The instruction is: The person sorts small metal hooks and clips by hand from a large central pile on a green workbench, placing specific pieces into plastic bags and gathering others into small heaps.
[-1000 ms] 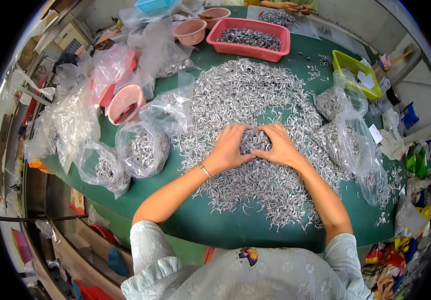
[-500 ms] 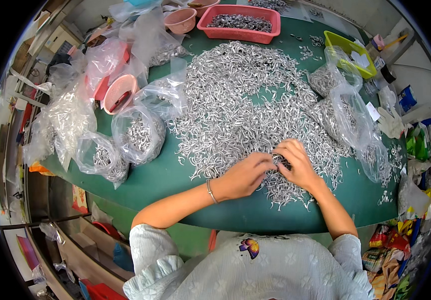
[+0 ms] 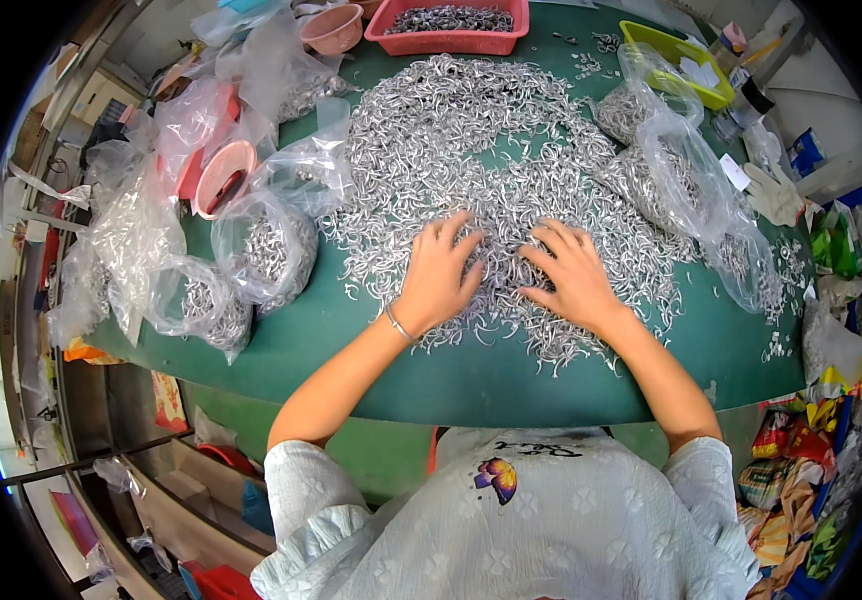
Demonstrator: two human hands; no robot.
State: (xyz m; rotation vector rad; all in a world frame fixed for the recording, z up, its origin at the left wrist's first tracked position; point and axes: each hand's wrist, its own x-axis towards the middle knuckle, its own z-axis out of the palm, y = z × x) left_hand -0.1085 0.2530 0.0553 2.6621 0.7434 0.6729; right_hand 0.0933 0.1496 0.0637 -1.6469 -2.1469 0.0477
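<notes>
Moved apart since the earlier frame, where they were brought together, the left hand (image 3: 441, 270) and the right hand (image 3: 573, 277) are now placed separately over the near part of a heap of curved silver metal pieces (image 3: 501, 200). On both, the fingers are spread and slightly bent; with the fingertips somewhat blurred, whether any piece is held beneath them cannot be told. The heap is spread across a green tabletop (image 3: 431, 390), flanked by 2 open clear plastic bags (image 3: 269, 250) at left and a yellow-green plastic basket (image 3: 716, 97) at far right.
</notes>
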